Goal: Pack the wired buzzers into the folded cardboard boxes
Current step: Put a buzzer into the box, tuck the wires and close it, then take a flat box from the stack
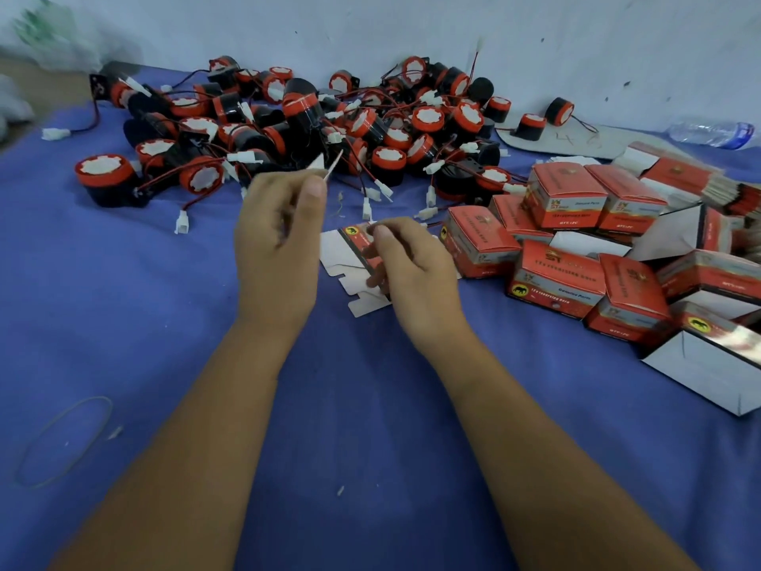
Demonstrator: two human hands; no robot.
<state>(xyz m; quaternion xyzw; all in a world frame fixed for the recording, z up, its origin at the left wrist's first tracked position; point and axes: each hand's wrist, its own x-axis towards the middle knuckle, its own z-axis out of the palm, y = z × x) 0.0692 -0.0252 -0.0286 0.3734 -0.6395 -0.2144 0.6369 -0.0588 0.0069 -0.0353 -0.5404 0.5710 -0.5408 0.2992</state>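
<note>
Head view: flat box (357, 269), red print, white flaps, unfolded, mid blue cloth (164, 323). Right hand (412, 274) pinches its top edge. Left hand (280, 241) pinches a thin white flap just above. Buzzers (313, 121) piled at far edge.

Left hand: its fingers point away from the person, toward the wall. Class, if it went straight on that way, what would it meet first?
Most likely the pile of wired buzzers just beyond the left hand, probably its near edge of white connectors and red wires. Depth is hard to judge from one view.
</note>
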